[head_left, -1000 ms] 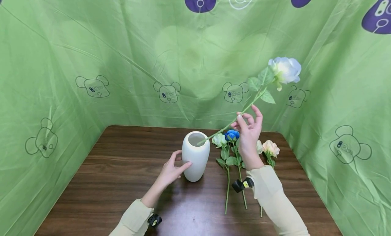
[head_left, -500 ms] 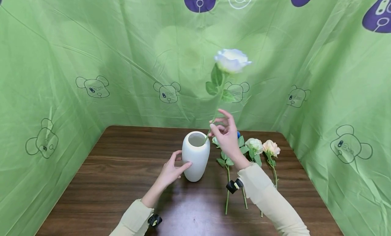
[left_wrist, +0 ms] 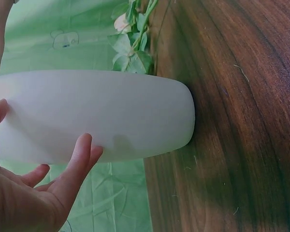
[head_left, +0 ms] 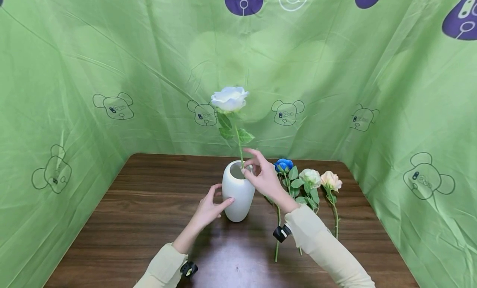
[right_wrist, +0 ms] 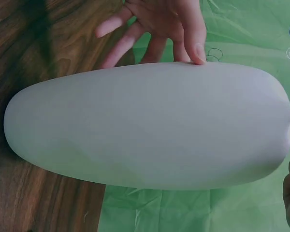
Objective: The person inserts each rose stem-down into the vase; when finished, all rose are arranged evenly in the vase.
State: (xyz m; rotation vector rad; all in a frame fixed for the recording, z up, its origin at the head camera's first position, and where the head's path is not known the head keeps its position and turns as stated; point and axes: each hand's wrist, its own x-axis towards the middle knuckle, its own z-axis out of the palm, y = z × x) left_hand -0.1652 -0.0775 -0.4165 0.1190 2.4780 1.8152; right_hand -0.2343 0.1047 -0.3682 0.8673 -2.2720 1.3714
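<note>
A tall white vase stands upright on the wooden table. My left hand holds its left side, thumb in front and fingers spread around toward the back; the thumb touches its wall in the right wrist view. Above the vase mouth rises a white rose with a faint blue tint, nearly upright and leaning a little left. Thumb and fingers of my right hand pinch its green stem right at the rim. The stem's lower end is hidden inside the vase.
Several roses lie on the table to the right: a blue rose, a cream rose and a peach rose. Another stem shows, its bloom hidden behind my right hand. Green printed cloth hangs around the table.
My right hand has moved left and down to the vase mouth. The white rose has swung from a rightward slant to nearly upright and dropped lower. The left hand and vase stay put.
</note>
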